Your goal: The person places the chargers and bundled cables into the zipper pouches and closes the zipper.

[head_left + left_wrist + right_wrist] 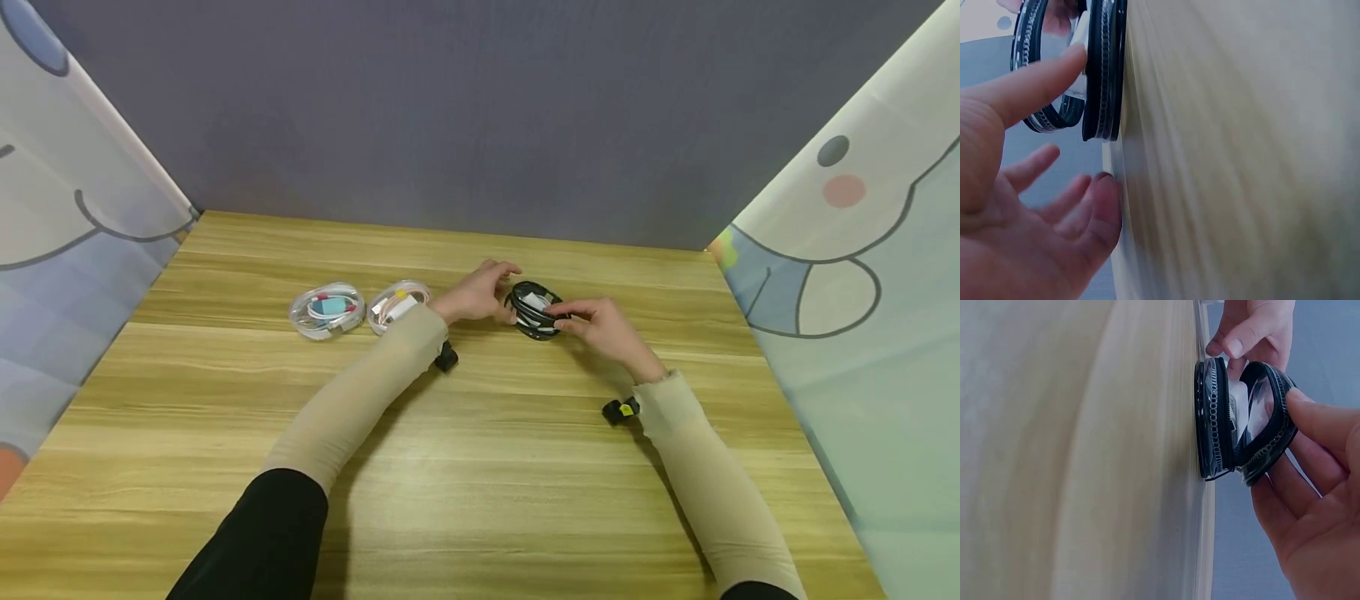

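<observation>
A small round clear pouch with black zippered trim (533,315) lies unzipped on the table, its lid part lifted from its base. White contents (1239,407) show inside, but their kind cannot be made out. My right hand (604,330) pinches the lid's rim between thumb and fingers. On the other side, my left hand (478,294) has its fingers spread loosely beside the pouch. The left thumb (1041,84) reaches toward the gap between the two halves; whether it touches the contents is unclear.
Two more round clear cases sit to the left on the wooden table (525,467). One case (326,311) holds a white cable with light blue and red parts; the other (398,307), partly behind my left sleeve, holds a pinkish cable. A grey panel (465,117) rises behind.
</observation>
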### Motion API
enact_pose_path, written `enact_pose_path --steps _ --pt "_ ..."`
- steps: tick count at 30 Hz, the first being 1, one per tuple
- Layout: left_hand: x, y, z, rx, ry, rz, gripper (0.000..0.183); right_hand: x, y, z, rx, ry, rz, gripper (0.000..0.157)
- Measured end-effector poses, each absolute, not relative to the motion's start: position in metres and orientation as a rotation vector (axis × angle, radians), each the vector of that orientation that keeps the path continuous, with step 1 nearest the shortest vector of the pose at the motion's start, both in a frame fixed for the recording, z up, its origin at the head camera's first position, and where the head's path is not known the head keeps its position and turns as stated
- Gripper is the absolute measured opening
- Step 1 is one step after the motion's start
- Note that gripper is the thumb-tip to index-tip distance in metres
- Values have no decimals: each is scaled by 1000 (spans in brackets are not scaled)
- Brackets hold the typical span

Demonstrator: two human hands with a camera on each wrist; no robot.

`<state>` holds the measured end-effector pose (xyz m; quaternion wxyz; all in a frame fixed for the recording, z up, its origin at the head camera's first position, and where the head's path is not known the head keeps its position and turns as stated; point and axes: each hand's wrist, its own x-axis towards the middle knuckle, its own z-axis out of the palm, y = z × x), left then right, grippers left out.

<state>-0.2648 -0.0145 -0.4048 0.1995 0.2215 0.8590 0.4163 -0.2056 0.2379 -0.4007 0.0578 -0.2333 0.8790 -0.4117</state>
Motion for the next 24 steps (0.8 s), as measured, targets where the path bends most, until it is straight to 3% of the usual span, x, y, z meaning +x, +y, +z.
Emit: enact_pose_path --steps 3,15,24 --pt "-267 -14 -405 702 2414 1079 88 -206 237 -400 -756 2629 -1220 24" --pt "-265 -19 -406 793 2423 992 72 -206 235 -401 -695 2582 -1200 30" --pt "-260 -31 -403 796 2370 1033 66 -209 243 -405 -571 2497 -1364 46"
